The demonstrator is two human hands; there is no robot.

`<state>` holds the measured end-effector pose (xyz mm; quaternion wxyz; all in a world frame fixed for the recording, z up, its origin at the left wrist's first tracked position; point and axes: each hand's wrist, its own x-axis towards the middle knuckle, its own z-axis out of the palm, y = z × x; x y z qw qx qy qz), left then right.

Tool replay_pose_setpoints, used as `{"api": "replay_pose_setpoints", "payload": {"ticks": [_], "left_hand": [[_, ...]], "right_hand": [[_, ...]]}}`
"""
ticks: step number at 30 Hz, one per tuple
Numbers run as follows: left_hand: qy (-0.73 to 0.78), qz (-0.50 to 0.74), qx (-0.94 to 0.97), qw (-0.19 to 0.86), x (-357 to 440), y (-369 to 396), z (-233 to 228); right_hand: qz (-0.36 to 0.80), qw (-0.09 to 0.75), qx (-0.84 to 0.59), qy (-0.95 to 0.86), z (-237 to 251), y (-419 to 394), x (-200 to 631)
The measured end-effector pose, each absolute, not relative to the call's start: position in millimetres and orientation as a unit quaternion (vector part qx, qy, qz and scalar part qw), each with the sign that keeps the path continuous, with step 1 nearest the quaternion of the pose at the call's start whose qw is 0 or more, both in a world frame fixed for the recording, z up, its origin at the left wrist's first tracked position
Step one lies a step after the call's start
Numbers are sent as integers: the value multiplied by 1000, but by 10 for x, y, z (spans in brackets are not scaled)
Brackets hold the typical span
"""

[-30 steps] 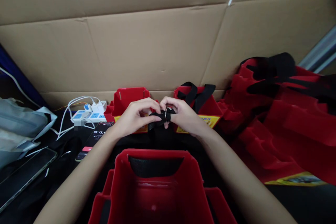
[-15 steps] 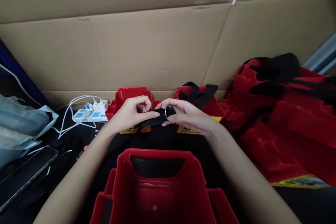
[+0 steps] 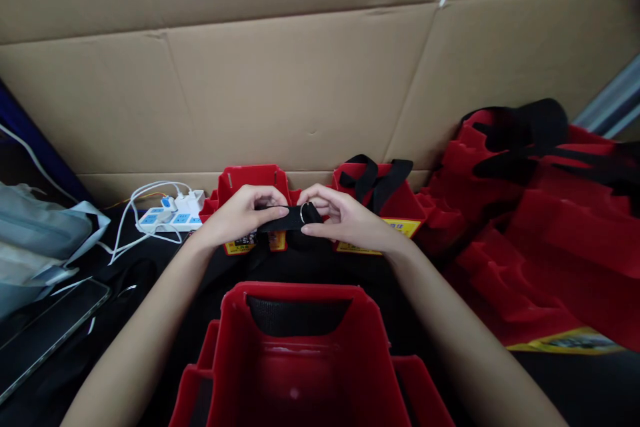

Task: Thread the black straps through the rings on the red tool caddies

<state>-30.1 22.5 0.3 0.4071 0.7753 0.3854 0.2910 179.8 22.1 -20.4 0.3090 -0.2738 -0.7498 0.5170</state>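
A black webbing strap [image 3: 283,219] is stretched between my hands, above the black work surface. My left hand [image 3: 245,213] pinches its left part, thumb on top. A metal ring [image 3: 303,213] sits around the strap close to the right end. My right hand [image 3: 345,217] has its fingers curled behind that end and the thumb below, holding the strap beside the ring. Nearer to me stands a red plastic box [image 3: 300,373] with side pockets and a black strap [image 3: 300,317] running across behind the cutout in its far wall.
Two more red boxes, one left [image 3: 253,177] and one right [image 3: 370,180], stand against the cardboard wall [image 3: 300,93]. Stacked red boxes [image 3: 575,227] fill the right side. Leftward lie a power strip [image 3: 173,219] with white cables, a phone [image 3: 55,327] and a grey bag [image 3: 45,233].
Both hands and the strap have shifted slightly left. The right fingers have opened a little around the strap's end, and the strap now lies more level.
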Motion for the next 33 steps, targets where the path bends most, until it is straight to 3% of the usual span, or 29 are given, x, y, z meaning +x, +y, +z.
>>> {"api": "replay_pose_setpoints", "payload": {"ticks": [6,9,18,33], "left_hand": [[396,277,798,359,-352,218,35],[391,256,809,355,-381,218,48],[370,176,771,487,-293,206,-11],[426,243,745,453,-373,371,-144]], "right_hand": [[396,349,-344,-777,-204,281,1863],[335,373,-308,-809,-187,267,1849],[475,359,-282,-752,-277,210,1700],[502,332,-301,-740,-279,351,1884]]}}
